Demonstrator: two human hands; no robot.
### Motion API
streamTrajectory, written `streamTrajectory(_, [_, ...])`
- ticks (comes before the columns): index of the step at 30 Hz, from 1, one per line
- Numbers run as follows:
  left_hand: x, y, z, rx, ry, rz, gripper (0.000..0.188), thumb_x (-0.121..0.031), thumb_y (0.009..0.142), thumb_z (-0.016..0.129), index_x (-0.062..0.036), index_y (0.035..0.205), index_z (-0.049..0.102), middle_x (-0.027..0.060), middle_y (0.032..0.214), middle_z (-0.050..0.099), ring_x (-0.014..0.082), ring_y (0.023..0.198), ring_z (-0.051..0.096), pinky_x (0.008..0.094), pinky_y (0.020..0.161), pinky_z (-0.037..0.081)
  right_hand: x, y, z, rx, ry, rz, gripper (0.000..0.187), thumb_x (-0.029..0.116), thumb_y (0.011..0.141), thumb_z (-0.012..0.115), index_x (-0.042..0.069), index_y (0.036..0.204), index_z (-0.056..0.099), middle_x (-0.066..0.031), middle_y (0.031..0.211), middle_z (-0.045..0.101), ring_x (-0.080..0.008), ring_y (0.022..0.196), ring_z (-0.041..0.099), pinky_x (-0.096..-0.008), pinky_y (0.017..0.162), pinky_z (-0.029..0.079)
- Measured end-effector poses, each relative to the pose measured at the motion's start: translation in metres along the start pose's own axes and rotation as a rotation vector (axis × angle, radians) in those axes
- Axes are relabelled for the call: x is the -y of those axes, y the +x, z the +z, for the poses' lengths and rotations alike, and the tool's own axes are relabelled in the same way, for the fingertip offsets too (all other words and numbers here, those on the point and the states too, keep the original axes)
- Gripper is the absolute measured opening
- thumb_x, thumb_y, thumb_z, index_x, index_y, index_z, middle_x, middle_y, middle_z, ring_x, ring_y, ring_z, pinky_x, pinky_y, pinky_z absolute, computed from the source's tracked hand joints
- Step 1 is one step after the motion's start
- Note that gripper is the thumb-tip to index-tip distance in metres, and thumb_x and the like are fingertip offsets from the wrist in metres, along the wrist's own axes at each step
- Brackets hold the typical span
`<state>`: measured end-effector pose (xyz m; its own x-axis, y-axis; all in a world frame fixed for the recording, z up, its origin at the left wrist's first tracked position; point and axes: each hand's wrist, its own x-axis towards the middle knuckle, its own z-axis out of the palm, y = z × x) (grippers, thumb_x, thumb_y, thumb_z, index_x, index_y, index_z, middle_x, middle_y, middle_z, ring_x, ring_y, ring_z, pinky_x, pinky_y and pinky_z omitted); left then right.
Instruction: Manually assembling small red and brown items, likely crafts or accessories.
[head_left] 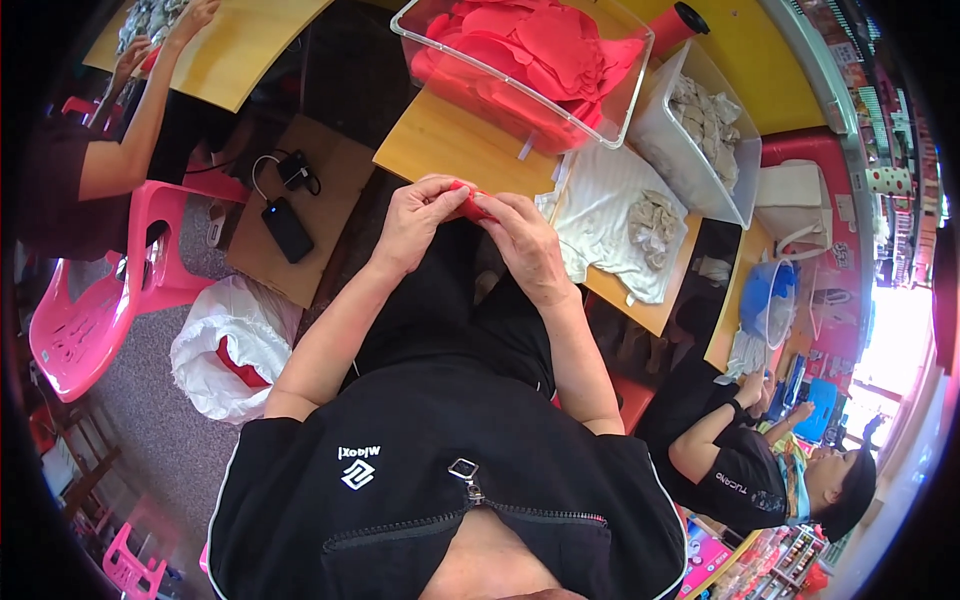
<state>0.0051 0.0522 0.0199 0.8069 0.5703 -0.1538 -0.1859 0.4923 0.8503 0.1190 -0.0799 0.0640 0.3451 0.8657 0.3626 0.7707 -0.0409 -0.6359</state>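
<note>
Above my lap, at the table's near edge, both hands meet on a small red piece of cloth point(472, 206). My left hand point(412, 224) pinches it between thumb and fingers from the left. From the right, my right hand point(528, 246) grips its other end, fingertips close to the left thumb. Much of the piece is hidden by the fingers. Just beyond stands a clear plastic bin point(500, 82) heaped with flat red cloth pieces point(535, 45). Right of my hands, a white cloth point(600, 215) is spread on the table, with a crumpled beige bundle point(654, 228) on it.
A second clear bin point(738, 200) holds beige bundles. On the left are a white sack point(235, 345), a pink chair point(85, 320) and cardboard point(335, 170) carrying a black power bank point(287, 230). Co-workers sit at far left and lower right.
</note>
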Motion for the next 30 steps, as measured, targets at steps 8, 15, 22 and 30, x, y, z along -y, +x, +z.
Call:
streamTrajectory(8, [0.005,-0.007,0.014,-0.029,-0.206,0.038,0.018,-0.011,0.092,0.058,0.0015,0.102,0.066,0.0085,0.107,0.062,0.0160,0.094,0.063,0.0290,0.085,0.053,-0.004,-0.002,-0.006,0.104,-0.031,0.104,0.031,0.005,0.077,0.070,0.007,0.108,0.063,-0.0132,0.102,0.058,-0.0293,0.093,0.060,-0.0357,0.076,0.051])
streamTrajectory(15, [0.002,-0.004,0.018,-0.080,-0.263,0.014,0.026,-0.017,0.094,0.057,-0.0020,0.116,0.060,0.0069,0.109,0.061,0.0149,0.098,0.061,0.0274,0.082,0.052,-0.002,0.006,-0.007,0.026,0.056,0.113,0.026,0.005,0.078,0.070,0.004,0.104,0.064,-0.0141,0.101,0.059,-0.0301,0.091,0.060,-0.0343,0.075,0.050])
streamTrajectory(22, [0.010,-0.006,0.000,-0.222,-0.137,-0.026,0.031,-0.027,0.098,0.050,-0.0057,0.120,0.055,0.0054,0.104,0.061,0.0139,0.094,0.060,0.0291,0.082,0.050,-0.040,0.017,0.014,-0.336,-0.164,0.046,0.023,-0.001,0.079,0.067,0.003,0.101,0.064,-0.0141,0.099,0.061,-0.0285,0.092,0.060,-0.0342,0.081,0.048])
streamTrajectory(30, [0.022,-0.019,-0.002,-0.212,0.025,-0.038,0.024,-0.017,0.096,0.053,-0.0020,0.114,0.060,0.0039,0.096,0.063,0.0105,0.088,0.060,0.0244,0.079,0.049,-0.033,0.030,0.013,-0.437,-0.242,0.020,0.023,0.000,0.079,0.066,0.004,0.102,0.064,-0.0147,0.101,0.059,-0.0321,0.090,0.060,-0.0369,0.076,0.049])
